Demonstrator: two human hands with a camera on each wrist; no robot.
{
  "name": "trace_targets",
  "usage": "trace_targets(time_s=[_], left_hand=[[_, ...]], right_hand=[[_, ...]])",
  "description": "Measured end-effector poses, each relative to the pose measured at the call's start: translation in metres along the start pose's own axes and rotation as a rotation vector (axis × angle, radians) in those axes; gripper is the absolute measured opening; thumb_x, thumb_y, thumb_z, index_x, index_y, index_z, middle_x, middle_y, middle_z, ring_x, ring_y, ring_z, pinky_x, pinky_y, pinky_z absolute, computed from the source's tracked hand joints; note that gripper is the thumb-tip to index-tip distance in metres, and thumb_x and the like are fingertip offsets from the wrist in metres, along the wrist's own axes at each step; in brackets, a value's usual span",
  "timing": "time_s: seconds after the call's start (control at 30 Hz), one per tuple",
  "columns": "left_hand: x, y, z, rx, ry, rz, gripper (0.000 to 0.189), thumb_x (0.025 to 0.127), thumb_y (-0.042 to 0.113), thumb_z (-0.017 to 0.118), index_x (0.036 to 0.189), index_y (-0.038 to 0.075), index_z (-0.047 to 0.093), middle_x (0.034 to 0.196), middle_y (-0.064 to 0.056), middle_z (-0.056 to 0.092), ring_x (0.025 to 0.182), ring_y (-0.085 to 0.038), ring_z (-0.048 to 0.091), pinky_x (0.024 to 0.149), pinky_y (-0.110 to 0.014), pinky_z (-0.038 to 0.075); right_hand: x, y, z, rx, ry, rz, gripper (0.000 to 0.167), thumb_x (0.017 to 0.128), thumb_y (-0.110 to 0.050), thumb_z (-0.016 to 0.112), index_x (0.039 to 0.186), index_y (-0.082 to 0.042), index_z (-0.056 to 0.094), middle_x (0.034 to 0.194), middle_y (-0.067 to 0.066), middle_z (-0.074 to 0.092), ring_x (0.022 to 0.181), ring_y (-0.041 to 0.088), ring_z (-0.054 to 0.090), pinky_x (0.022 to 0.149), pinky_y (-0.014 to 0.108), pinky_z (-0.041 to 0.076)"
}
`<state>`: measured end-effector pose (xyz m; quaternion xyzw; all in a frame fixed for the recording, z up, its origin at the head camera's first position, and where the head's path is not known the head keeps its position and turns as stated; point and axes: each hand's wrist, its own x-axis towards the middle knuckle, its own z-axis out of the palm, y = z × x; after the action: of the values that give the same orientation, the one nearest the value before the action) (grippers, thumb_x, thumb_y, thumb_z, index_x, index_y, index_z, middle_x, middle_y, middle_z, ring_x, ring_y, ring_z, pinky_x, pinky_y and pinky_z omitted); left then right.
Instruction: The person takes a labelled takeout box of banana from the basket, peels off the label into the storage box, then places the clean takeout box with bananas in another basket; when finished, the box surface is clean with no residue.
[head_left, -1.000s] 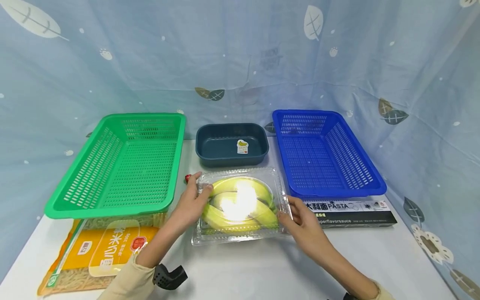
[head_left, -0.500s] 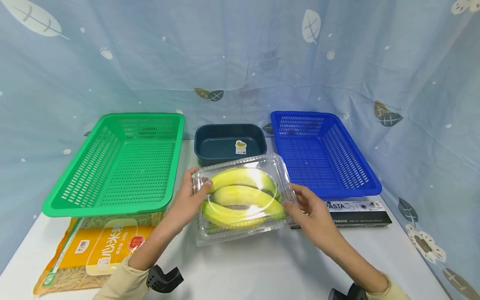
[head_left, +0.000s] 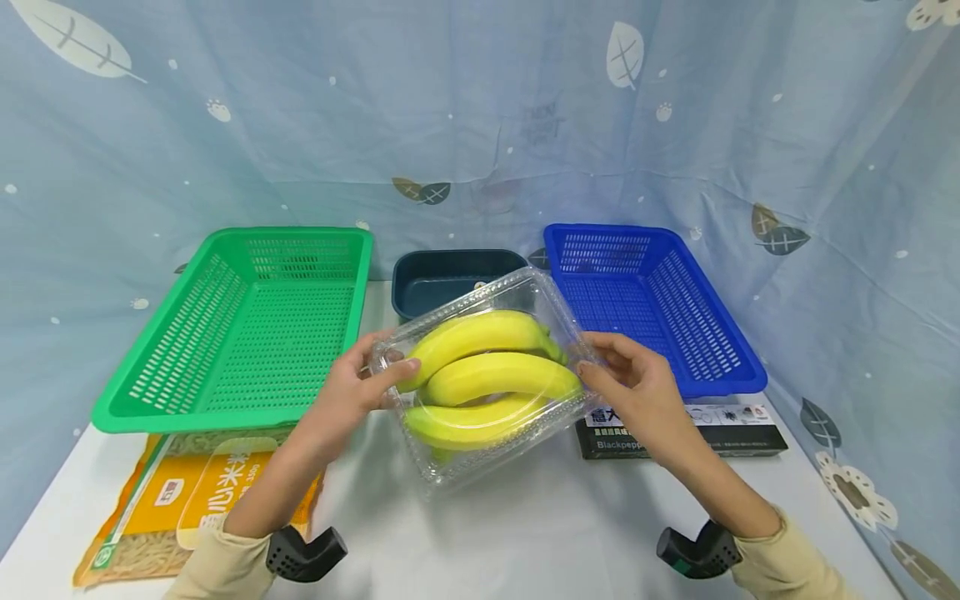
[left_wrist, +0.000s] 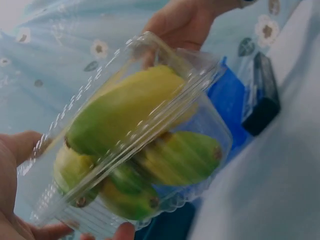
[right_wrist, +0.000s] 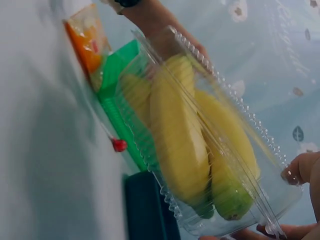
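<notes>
Between both hands a clear plastic clamshell box [head_left: 450,479] is held up off the table, tilted, with several yellow-green bananas [head_left: 502,377] inside. My left hand [head_left: 341,400] grips its left end, thumb on the lid and fingers underneath. At the other end my right hand [head_left: 637,392] pinches the box the same way, thumb on top. In the left wrist view the box's hinged or closed rim runs across the bananas [left_wrist: 125,110], and the fingers reach below it. The right wrist view shows the lid shut over the bananas [right_wrist: 180,135].
A green basket [head_left: 225,421] stands at left, over an orange pasta bag [head_left: 150,517]. A dark teal tray [head_left: 420,296] sits at the back centre. The blue basket [head_left: 675,390] is at right, with a black pasta box [head_left: 735,437] before it. A small red item [right_wrist: 119,145] lies near the tray.
Both hands have raised the box of bananas and turned it counter-clockwise, its right end going up. It now covers part of the dark tray, and the glare on its lid has faded.
</notes>
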<state>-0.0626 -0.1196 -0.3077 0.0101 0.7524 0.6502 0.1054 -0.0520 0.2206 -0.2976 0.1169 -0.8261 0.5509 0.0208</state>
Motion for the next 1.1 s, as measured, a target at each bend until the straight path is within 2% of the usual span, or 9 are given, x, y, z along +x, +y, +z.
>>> trace_targets(time_s=[0.1,0.27,0.43,0.53,0.7,0.97,1.1], left_hand=[[-0.002,0.004,-0.005,-0.030,-0.013,0.020,0.059,0.094,0.026,0.068,0.146,0.008,0.046,0.137,-0.018,0.048,0.114,-0.029,0.055,0.083,-0.035,0.057],[-0.007,0.009,-0.014,-0.057,-0.019,0.050,0.057,0.095,0.024,0.068,0.146,0.007,0.047,0.141,-0.017,0.044,0.114,-0.027,0.056,0.083,-0.036,0.058],[-0.013,0.013,-0.025,-0.054,-0.028,0.080,0.053,0.096,0.022,0.068,0.143,0.008,0.048,0.134,-0.015,0.049,0.105,-0.021,0.065,0.083,-0.038,0.058],[-0.017,0.016,-0.031,-0.050,-0.037,0.108,0.050,0.097,0.021,0.067,0.142,0.011,0.047,0.134,-0.013,0.051,0.105,-0.019,0.065,0.083,-0.038,0.058],[-0.022,0.017,-0.043,-0.067,-0.049,0.154,0.048,0.099,0.016,0.063,0.144,0.014,0.048,0.133,-0.012,0.053,0.104,-0.021,0.066,0.081,-0.036,0.059],[-0.032,0.012,-0.062,-0.072,0.052,0.184,0.039,0.099,0.014,0.062,0.138,0.019,0.056,0.128,-0.003,0.057,0.104,-0.013,0.062,0.078,-0.029,0.058],[-0.034,0.010,-0.070,-0.131,0.089,0.193,0.041,0.100,0.011,0.061,0.139,0.018,0.056,0.131,-0.002,0.054,0.108,-0.012,0.059,0.075,-0.029,0.059]], right_hand=[[0.007,-0.004,-0.001,0.008,-0.005,-0.036,0.038,0.098,-0.016,0.065,0.134,-0.003,0.060,0.117,0.014,0.068,0.096,0.019,0.068,0.076,0.027,0.058],[0.021,-0.012,-0.001,0.039,-0.022,-0.082,0.038,0.098,-0.014,0.066,0.133,-0.003,0.060,0.115,0.015,0.068,0.096,0.021,0.069,0.079,0.028,0.058],[0.036,-0.024,0.002,0.060,-0.037,-0.113,0.038,0.098,-0.017,0.067,0.134,-0.006,0.061,0.121,0.011,0.068,0.105,0.023,0.068,0.082,0.030,0.058],[0.046,-0.032,0.005,0.061,-0.042,-0.127,0.039,0.098,-0.018,0.067,0.135,-0.007,0.062,0.126,0.007,0.066,0.113,0.021,0.065,0.084,0.029,0.057],[0.061,-0.044,0.011,0.070,-0.055,-0.171,0.040,0.096,-0.017,0.069,0.134,-0.007,0.063,0.131,0.006,0.065,0.118,0.019,0.063,0.085,0.028,0.056],[0.085,-0.059,0.029,0.102,-0.109,-0.203,0.042,0.095,-0.018,0.071,0.134,-0.008,0.064,0.131,0.002,0.065,0.116,0.016,0.063,0.090,0.031,0.054],[0.097,-0.066,0.038,0.094,-0.123,-0.215,0.043,0.094,-0.020,0.072,0.135,-0.008,0.064,0.130,0.000,0.066,0.113,0.013,0.065,0.089,0.032,0.055]])
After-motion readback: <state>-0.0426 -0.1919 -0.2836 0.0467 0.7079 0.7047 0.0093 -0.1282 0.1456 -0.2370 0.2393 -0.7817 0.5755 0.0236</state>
